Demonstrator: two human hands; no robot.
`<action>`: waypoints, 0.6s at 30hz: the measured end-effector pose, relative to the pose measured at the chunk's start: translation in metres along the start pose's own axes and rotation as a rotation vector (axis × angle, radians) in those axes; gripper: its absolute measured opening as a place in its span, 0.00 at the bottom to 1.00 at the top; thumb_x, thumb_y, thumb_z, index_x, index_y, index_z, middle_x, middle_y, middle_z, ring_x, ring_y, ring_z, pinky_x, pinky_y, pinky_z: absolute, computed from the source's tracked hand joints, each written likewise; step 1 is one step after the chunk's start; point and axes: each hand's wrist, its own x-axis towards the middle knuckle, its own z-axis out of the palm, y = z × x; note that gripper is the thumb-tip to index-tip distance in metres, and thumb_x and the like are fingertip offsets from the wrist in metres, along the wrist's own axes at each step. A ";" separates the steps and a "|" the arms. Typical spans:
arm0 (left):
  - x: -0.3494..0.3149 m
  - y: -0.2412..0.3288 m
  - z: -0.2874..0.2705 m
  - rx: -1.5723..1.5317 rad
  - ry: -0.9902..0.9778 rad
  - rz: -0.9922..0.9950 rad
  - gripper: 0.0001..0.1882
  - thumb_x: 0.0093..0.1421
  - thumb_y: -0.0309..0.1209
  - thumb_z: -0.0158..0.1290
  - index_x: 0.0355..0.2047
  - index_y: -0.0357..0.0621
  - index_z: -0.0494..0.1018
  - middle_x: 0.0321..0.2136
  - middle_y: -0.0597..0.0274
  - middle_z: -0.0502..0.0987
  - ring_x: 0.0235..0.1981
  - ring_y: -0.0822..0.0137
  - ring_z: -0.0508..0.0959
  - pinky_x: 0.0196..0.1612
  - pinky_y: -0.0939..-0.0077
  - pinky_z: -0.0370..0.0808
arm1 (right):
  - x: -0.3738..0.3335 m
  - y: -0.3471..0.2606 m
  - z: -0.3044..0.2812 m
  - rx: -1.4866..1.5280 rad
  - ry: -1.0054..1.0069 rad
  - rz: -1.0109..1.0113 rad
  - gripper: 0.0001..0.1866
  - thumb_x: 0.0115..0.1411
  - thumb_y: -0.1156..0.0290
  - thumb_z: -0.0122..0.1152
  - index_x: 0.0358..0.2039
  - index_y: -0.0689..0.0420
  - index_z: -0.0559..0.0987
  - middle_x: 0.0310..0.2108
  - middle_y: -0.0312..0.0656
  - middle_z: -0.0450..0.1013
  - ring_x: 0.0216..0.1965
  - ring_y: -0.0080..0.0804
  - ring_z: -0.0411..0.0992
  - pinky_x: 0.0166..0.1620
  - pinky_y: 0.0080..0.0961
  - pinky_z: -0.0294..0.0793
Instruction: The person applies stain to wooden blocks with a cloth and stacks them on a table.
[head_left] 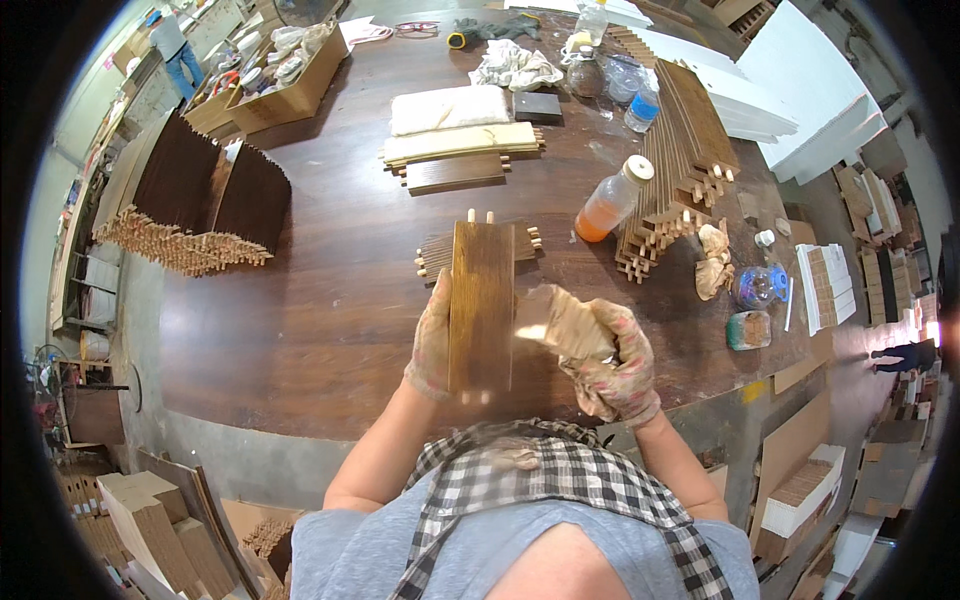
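My left hand [430, 337], in a stained glove, grips the left edge of a dark brown wooden board [482, 300]. The board stands lengthwise before me, with light dowel pegs at its far and near ends. My gloved right hand [632, 362] is closed on a crumpled brown rag [572, 328], held just right of the board and slightly blurred; the two look apart. Behind the held board, several pegged slats [436, 254] lie crosswise on the table, partly covered by it.
The brown table [300, 340] carries pegged board stacks at left [190, 200] and right [665, 165]. An orange-liquid bottle [608, 203], a crumpled tan cloth [713, 262] and jars [748, 330] stand at right. Farther off are wrapped slats [460, 143], a white rag [515, 66] and a cardboard box [290, 95].
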 end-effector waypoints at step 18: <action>-0.004 -0.018 -0.009 -0.105 -0.062 -0.146 0.32 0.68 0.57 0.38 0.55 0.42 0.69 0.44 0.51 0.77 0.43 0.55 0.79 0.46 0.58 0.80 | 0.010 0.023 -0.002 0.031 0.120 0.124 0.32 0.49 0.71 0.73 0.55 0.60 0.72 0.51 0.46 0.72 0.51 0.38 0.72 0.54 0.31 0.73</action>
